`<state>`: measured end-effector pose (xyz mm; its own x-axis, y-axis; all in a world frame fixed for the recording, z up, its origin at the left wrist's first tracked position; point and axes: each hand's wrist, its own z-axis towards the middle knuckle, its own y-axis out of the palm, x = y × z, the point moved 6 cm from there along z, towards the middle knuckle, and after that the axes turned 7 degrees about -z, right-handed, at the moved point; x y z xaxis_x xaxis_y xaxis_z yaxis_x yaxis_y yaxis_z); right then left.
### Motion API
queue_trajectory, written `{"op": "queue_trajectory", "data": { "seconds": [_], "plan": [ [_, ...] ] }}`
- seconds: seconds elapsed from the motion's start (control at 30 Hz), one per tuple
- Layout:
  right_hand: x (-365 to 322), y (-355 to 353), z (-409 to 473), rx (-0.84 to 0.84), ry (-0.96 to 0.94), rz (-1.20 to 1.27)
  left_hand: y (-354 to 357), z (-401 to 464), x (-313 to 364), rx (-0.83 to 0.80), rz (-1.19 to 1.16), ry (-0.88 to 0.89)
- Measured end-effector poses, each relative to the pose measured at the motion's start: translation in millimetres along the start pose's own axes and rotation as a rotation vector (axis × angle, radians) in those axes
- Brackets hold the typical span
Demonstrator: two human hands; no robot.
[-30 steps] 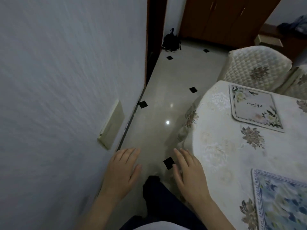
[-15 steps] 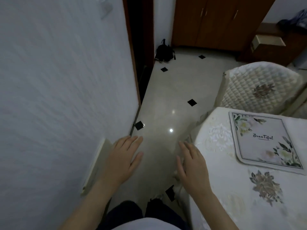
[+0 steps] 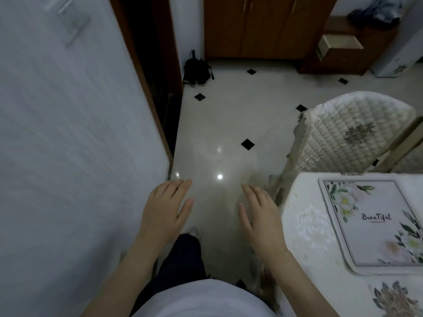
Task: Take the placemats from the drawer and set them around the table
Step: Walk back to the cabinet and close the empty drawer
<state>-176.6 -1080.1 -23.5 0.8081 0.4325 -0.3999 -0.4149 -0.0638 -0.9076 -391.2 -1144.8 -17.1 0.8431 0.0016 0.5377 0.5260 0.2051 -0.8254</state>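
A floral placemat [image 3: 370, 223] with the word "Beautiful" lies flat on the table [image 3: 306, 227], which is covered by a white patterned cloth, at the right. My left hand [image 3: 164, 209] and my right hand [image 3: 258, 213] are held out in front of me over the floor, palms down, fingers straight, holding nothing. The right hand is just left of the table's edge. An open drawer [image 3: 336, 43] sticks out of a brown chest at the far right.
A white wall [image 3: 68, 145] runs close on my left, ending at a dark doorway [image 3: 160, 65]. A quilted chair [image 3: 345, 136] stands beyond the table. A black bag [image 3: 196, 69] lies by a brown cabinet [image 3: 256, 26]. Tiled floor stretches ahead.
I have walked forward along the wall; the table and the floral placemat have slid nearer and lower in view. A second, blue placemat has left the view. Both hands stay empty.
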Motion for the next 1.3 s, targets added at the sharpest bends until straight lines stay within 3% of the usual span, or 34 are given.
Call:
{"op": "queue_trajectory", "data": {
  "seconds": [0.27, 0.47, 0.73, 1.03, 1.3],
  "plan": [
    [-17, 2, 147, 0.055, 0.121, -0.036, -36, 167, -56, 0.000, -0.022, 0.117],
    [6, 1, 227, 0.069, 0.207, -0.056, -19, 269, -77, -0.085, -0.026, 0.156],
    [90, 16, 353, 0.054, 0.299, -0.018, 44, 409, -79, -0.237, 0.052, 0.145],
    [192, -45, 506, 0.150, 0.368, -0.028, 66, 618, -21, -0.210, 0.055, 0.206],
    [274, -56, 582, 0.179, 0.474, -0.036, 124, 737, 6, -0.278, 0.034, 0.264]
  ]
}}
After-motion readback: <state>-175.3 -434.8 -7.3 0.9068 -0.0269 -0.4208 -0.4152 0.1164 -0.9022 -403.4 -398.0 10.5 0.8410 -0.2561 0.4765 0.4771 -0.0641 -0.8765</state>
